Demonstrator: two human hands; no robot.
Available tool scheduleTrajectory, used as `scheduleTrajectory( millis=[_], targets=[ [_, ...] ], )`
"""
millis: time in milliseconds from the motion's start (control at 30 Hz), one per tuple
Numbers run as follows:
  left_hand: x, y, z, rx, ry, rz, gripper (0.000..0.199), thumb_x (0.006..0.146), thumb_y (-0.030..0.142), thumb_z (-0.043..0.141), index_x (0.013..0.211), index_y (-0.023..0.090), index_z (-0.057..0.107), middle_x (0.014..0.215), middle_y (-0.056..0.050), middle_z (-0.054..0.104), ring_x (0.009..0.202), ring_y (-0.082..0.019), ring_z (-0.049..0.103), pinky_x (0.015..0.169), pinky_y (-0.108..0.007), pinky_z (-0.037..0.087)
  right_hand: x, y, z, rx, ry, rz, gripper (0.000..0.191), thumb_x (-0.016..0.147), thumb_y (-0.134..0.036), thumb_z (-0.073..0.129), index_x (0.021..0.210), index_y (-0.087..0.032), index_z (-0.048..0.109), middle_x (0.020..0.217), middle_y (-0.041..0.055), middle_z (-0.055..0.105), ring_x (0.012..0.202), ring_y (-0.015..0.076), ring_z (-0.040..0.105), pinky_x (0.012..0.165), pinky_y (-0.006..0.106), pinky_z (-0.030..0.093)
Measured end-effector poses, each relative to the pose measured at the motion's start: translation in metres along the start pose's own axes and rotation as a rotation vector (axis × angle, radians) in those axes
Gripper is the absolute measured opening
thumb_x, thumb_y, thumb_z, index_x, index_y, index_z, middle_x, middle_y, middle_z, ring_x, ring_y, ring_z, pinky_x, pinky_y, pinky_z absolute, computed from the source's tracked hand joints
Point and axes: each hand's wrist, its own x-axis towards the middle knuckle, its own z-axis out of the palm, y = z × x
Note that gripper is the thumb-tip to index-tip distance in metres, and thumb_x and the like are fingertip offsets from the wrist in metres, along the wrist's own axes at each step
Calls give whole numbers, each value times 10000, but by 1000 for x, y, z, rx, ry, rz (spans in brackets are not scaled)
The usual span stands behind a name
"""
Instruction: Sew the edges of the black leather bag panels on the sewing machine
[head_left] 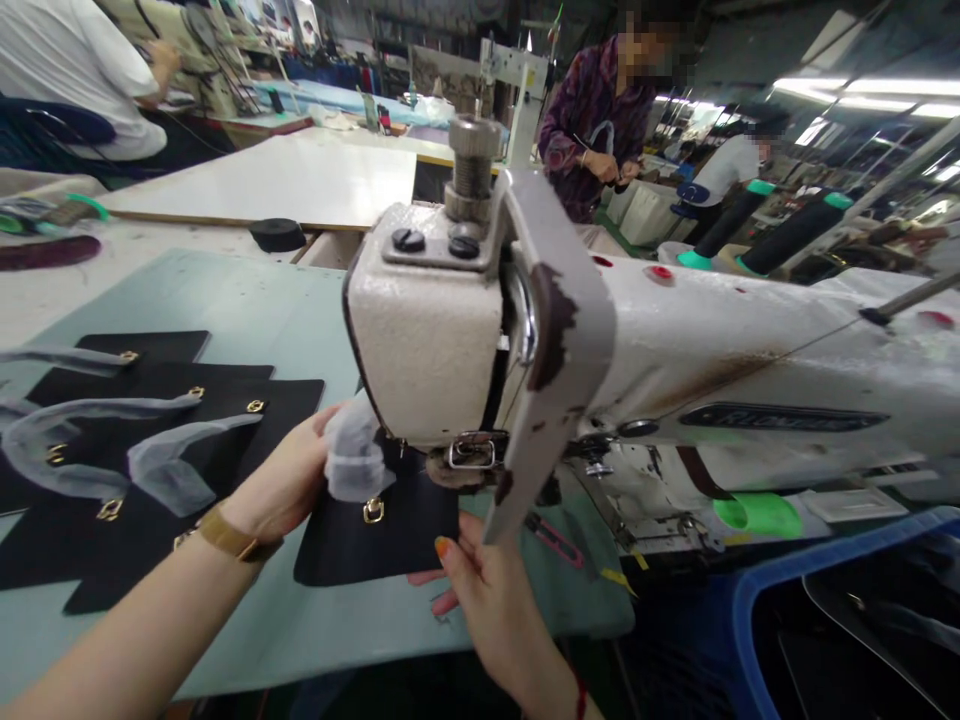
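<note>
A black panel [409,535] with a gold buckle and a strap wrapped in whitish film [355,452] lies under the head of a white sewing machine [424,320]. My left hand [281,480] is at the panel's left side, touching the wrapped strap; its fingertips are hidden behind the strap. At the panel's lower right corner is my right hand [480,590], thumb near the edge and fingers apart, partly beneath the corner. Several similar black panels [176,540] with wrapped straps and gold buckles overlap on the pale green table surface [300,650] at the left.
A pink tool [555,542] lies right of the panel, under the machine arm. A blue bin [742,600] holding dark pieces stands at lower right. A black round item [277,235] sits behind the panels. Other people work in the background, one standing in a patterned shirt [574,110].
</note>
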Motion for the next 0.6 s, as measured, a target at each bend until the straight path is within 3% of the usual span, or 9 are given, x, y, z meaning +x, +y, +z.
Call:
scheduleTrajectory(
  millis=[67, 133, 200, 267, 333, 433, 500, 600],
  targets=[
    [-24, -28, -14, -120, 29, -71, 336, 846, 380, 645, 1112, 182, 697, 1125, 15, 737, 1344, -321, 462, 1123, -446, 359, -8, -1, 0, 89, -56, -13, 352, 981, -409, 465, 1247, -231, 612, 1108, 80, 632, 812, 181, 718, 525, 175, 524],
    [-52, -61, -24, -337, 132, -211, 382, 753, 537, 700, 1042, 288, 725, 1130, 41, 750, 1420, -324, 365, 1170, -460, 296, -11, -1, -1, 178, -80, -22, 380, 975, -450, 483, 1250, -221, 610, 1096, 83, 634, 848, 189, 724, 541, 174, 538],
    [-77, -88, -21, -468, 39, -204, 419, 683, 587, 743, 996, 309, 745, 1180, 14, 737, 1440, -330, 342, 1180, -466, 311, -11, -1, -2, 250, -108, -16, 387, 960, -474, 512, 1201, -192, 625, 1047, 83, 647, 849, 197, 728, 552, 183, 548],
    [-94, -101, -7, -453, -109, -225, 398, 674, 546, 783, 944, 255, 773, 1173, -41, 740, 1378, -336, 446, 1181, -442, 337, -9, -2, -2, 299, -130, -13, 379, 948, -473, 536, 1154, -170, 634, 998, 84, 664, 846, 202, 731, 560, 187, 548],
    [-100, -101, 14, -408, -161, -281, 407, 694, 522, 788, 932, 192, 786, 1127, -84, 754, 1295, -321, 544, 1171, -409, 363, -9, -3, -2, 327, -135, -8, 372, 939, -469, 553, 1131, -161, 635, 982, 88, 677, 847, 206, 734, 570, 192, 546],
    [-92, -88, 38, -390, -111, -332, 496, 652, 496, 826, 989, 136, 773, 1132, -116, 749, 1249, -306, 585, 1118, -389, 428, -11, -4, -2, 342, -119, -3, 387, 923, -493, 571, 1111, -161, 633, 1015, 99, 685, 845, 209, 737, 587, 203, 544],
    [-85, -83, 42, -321, -58, -350, 504, 614, 453, 857, 992, 131, 769, 1164, -120, 736, 1228, -307, 600, 1103, -396, 439, -14, -4, -3, 319, -116, 9, 388, 923, -500, 572, 1100, -159, 628, 1026, 104, 691, 853, 207, 735, 594, 203, 536],
    [-80, -85, 31, -106, 32, -369, 455, 621, 460, 851, 953, 157, 784, 1145, -104, 745, 1228, -306, 599, 1149, -412, 367, -19, -2, -5, 262, -115, 37, 394, 931, -508, 557, 1067, -143, 620, 980, 117, 716, 859, 206, 730, 589, 201, 517]
  ],
)
